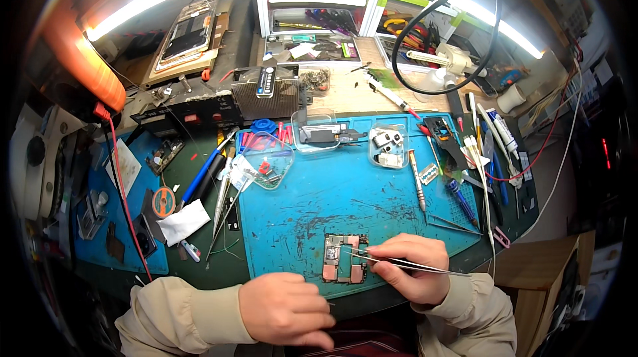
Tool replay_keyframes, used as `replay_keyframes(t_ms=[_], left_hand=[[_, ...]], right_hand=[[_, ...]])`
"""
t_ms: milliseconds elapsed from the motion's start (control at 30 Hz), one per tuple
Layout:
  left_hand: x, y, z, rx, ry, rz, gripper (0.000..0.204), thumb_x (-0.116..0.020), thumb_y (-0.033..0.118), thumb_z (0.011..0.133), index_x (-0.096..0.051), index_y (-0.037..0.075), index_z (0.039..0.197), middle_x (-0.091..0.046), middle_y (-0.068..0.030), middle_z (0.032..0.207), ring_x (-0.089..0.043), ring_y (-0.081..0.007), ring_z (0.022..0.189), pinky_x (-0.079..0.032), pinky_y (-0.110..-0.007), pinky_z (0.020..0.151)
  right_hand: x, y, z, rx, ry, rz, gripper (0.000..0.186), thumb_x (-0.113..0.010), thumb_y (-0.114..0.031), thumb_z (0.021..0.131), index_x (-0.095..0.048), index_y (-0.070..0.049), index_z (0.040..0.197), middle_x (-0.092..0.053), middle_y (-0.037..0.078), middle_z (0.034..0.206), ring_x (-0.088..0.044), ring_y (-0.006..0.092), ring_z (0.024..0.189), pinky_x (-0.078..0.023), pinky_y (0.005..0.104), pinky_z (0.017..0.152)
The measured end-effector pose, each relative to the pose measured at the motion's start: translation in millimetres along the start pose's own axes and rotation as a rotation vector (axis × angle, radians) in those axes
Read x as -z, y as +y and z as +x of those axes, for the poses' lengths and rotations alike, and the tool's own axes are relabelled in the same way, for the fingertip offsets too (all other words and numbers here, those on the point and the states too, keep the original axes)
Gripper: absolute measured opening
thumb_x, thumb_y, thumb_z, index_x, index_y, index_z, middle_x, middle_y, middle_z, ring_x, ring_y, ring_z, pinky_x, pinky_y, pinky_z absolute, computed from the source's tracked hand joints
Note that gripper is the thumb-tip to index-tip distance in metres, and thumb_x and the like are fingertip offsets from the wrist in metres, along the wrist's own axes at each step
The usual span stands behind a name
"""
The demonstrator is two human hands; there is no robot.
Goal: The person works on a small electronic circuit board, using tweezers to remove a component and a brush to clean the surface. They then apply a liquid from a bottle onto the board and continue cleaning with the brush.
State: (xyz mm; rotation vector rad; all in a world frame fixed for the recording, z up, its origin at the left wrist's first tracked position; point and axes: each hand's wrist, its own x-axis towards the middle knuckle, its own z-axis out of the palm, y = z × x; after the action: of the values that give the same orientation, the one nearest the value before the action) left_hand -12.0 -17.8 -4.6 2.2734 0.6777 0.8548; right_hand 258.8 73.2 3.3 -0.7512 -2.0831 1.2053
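The right hand (419, 269) pinches tweezers (417, 266) — probably for fine reach — over the circuit board (330, 272). The left hand (284, 310) curls, its hold unclear.

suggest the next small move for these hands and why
Perhaps bring the left hand in to steady the circuit board: it lies on the blue mat, not visibly held by that hand, while the right hand holds tweezers over it.
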Motion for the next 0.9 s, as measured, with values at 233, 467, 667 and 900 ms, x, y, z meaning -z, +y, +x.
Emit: replay_keyframes(t_ms=[233,467,667,900], left_hand=[[5,1,1,0.236,0.267,0.281,0.042,-0.090,0.018,0.082,-0.066,0.008,0.116,-0.071,-0.0061,0.106,-0.066,-0.0257,0.081,-0.052,-0.037,0.068],[5,-1,5,0.390,0.252,0.248,0.064,-0.091,0.017,0.081,-0.055,0.004,0.133,-0.068,-0.0127,0.135,-0.066,-0.0313,0.095,-0.056,-0.040,0.081],[5,-1,5,0.398,0.234,0.276,0.065,-0.090,0.017,0.081,-0.055,0.003,0.134,-0.069,-0.0118,0.136,-0.066,-0.0302,0.095,-0.056,-0.040,0.081],[5,-2,5,0.406,0.226,0.281,0.064,-0.091,0.017,0.081,-0.055,0.003,0.132,-0.069,-0.0117,0.134,-0.066,-0.0302,0.094,-0.056,-0.040,0.080]], right_hand=[[-3,3,1,0.060,-0.041,-0.036,0.029,-0.081,0.001,0.091,-0.079,-0.001,0.120,-0.078,0.013,0.093,-0.076,0.0252,0.078,-0.058,0.0332,0.066],[-3,2,2,0.047,-0.051,-0.036,0.028,-0.079,-0.001,0.092,-0.078,-0.001,0.120,-0.079,0.011,0.093,-0.076,0.0253,0.078,-0.058,0.0339,0.066],[-4,2,3,0.066,-0.048,-0.037,0.028,-0.079,0.000,0.091,-0.078,-0.001,0.119,-0.079,0.011,0.095,-0.077,0.0259,0.079,-0.060,0.0342,0.067],[-4,2,2,0.078,-0.048,-0.042,0.025,-0.081,-0.002,0.091,-0.079,-0.001,0.116,-0.080,0.011,0.094,-0.077,0.0265,0.079,-0.060,0.0344,0.067]])
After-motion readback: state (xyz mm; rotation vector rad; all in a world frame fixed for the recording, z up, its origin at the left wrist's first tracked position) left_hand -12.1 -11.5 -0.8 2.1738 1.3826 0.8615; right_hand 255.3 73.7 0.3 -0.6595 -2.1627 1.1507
